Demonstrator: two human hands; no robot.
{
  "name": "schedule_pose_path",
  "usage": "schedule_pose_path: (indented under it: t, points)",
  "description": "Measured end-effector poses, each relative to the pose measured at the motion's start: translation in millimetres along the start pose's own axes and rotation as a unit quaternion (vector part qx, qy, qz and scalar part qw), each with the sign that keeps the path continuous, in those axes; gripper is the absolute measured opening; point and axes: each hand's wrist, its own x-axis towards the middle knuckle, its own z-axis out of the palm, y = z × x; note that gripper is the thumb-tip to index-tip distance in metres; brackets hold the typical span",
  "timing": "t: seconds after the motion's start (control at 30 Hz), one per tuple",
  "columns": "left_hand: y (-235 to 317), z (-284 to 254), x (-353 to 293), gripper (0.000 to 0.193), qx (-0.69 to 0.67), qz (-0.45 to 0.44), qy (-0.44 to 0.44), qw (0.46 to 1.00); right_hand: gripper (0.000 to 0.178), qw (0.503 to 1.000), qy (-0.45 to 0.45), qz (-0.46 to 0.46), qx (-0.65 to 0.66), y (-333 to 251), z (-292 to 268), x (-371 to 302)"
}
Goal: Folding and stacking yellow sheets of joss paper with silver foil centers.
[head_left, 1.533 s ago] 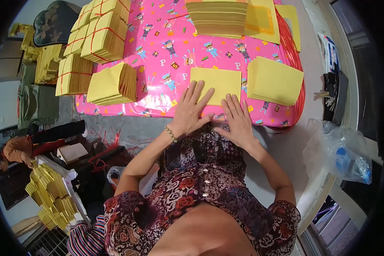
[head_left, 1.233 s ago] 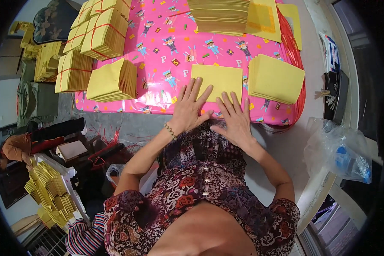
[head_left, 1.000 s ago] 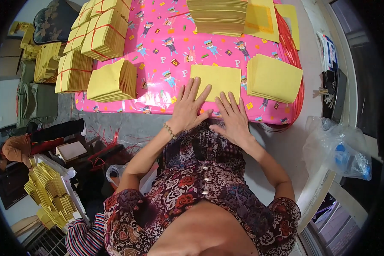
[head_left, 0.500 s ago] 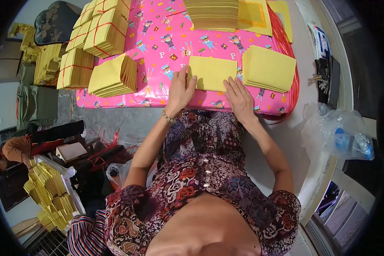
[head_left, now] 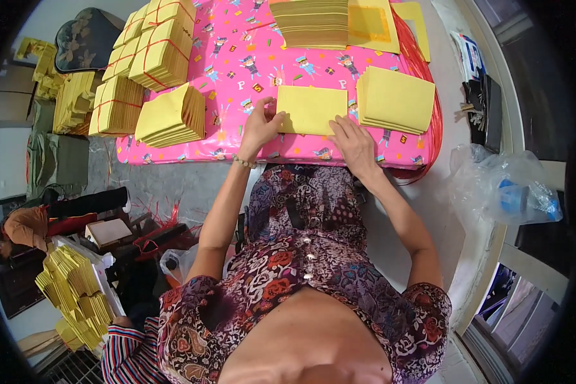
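Table with pink figured cover (head_left: pixel 230 137): the main surface, seen from its near edge.

Red-tied yellow bundles (head_left: pixel 163 54): several, stacked along the table's left side.

Tall yellow stack (head_left: pixel 308 25): at the far side, beyond the work, well apart from the hands.

Clear plastic bag (head_left: pixel 477 185): off the table to the right, something blue inside.

Right yellow pile (head_left: pixel 397 99): fanned layers, just beside the work, limiting room on that side.

Left yellow pile (head_left: pixel 163 118): folded layers, near the left table edge, well apart from the work.

Red strands (head_left: pixel 418 51): long, running down the table's right edge behind the right pile.

Yellow sheet (head_left: pixel 312 109): one rectangle, flat near the front edge, between the two hands; number of layers cannot be told. Long axis left to right, roughly parallel to the front edge.

Left hand (head_left: pixel 260 131): half open, fingers curved and parted from the thumb, which touches the sheet's near left corner.

Right hand (head_left: pixel 355 144): fingertips together on the near right corner; whether it pinches cannot be told.
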Motion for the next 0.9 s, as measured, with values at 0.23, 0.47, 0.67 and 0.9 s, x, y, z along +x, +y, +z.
schedule_pose_path:
  t: [0.23, 0.47, 0.67, 0.9]
  points:
    - [11, -7, 9, 0.053, -0.057, -0.025, 0.011, 0.998, 0.021, 0.998, 0.033, -0.033, 0.038, -1, -18, 27]
    - [88, -21, 11, 0.046, -0.178, 0.052, 0.095, 0.978, 0.011, 0.990, 0.130, 0.004, 0.051, 4, -58, 88]
    - [118, -30, 7, 0.047, -0.075, 0.086, 0.108, 0.988, 0.010, 0.985, 0.173, 0.002, 0.018, 15, -83, 112]
    - [162, -11, 12, 0.068, -0.384, 0.011, -0.092, 0.919, 0.016, 0.966, 0.243, -0.049, -0.069, 45, -124, 120]
